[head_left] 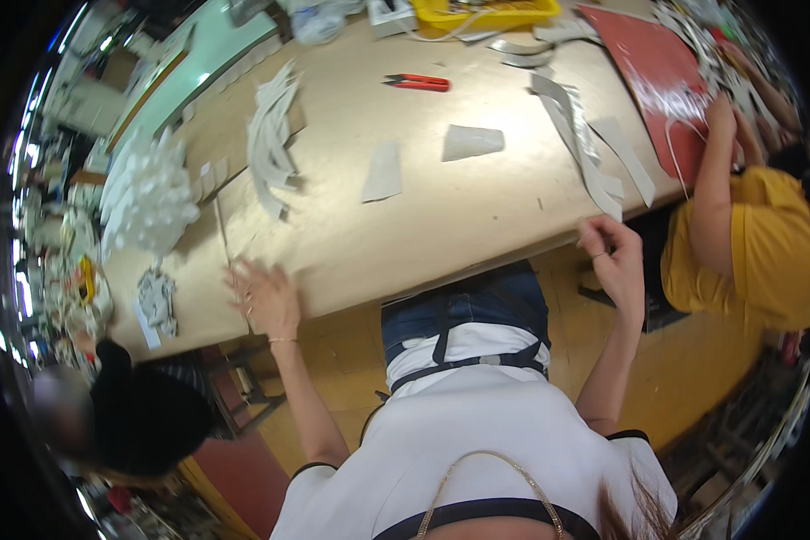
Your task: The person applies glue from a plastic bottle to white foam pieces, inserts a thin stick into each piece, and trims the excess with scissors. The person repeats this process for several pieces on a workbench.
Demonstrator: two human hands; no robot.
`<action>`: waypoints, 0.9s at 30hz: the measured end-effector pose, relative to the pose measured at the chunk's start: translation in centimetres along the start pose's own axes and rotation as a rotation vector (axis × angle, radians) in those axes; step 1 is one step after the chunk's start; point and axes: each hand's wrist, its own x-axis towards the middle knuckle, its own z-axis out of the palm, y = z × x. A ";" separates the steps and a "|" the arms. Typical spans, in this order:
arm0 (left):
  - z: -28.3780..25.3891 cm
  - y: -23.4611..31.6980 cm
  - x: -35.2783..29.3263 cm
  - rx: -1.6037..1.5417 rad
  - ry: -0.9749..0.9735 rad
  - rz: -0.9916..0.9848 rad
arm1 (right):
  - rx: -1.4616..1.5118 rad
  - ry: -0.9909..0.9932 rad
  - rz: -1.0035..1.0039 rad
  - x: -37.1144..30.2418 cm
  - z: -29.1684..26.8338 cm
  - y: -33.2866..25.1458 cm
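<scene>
My left hand [268, 297] is spread open over the near edge of the table [333, 270], slightly blurred, with nothing in it. At the table edge on the right, the fingers of my right hand [614, 256] are curled in, close to the lower end of a long grey strip [585, 148]. Whether they grip that strip is hidden. Two small grey flat pieces lie mid-table, one [383, 171] nearer and one [473, 142] farther right. Beyond them are red-handled thread snips [418, 83]. A bundle of pale strips [273, 144] lies to the left.
At left are a knobbly white heap [150, 202] and a crumpled grey scrap [157, 300]. A yellow tray [486, 16] stands at the far side. On the right, a co-worker in a yellow shirt [765, 252] works beside a red sheet [643, 72]. Another person's dark-clothed figure [148, 409] is lower left.
</scene>
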 end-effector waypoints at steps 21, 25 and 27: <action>-9.3 12.0 -10.8 -0.920 -0.160 0.870 | -0.644 -0.307 -0.611 -4.0 18.2 4.8; -8.3 10.3 -12.5 -1.057 -0.481 0.564 | -0.731 -0.253 -0.657 -3.0 19.2 4.5; -8.1 9.8 -13.4 -1.153 -0.723 0.331 | -0.695 -0.648 -0.423 -3.2 17.4 3.3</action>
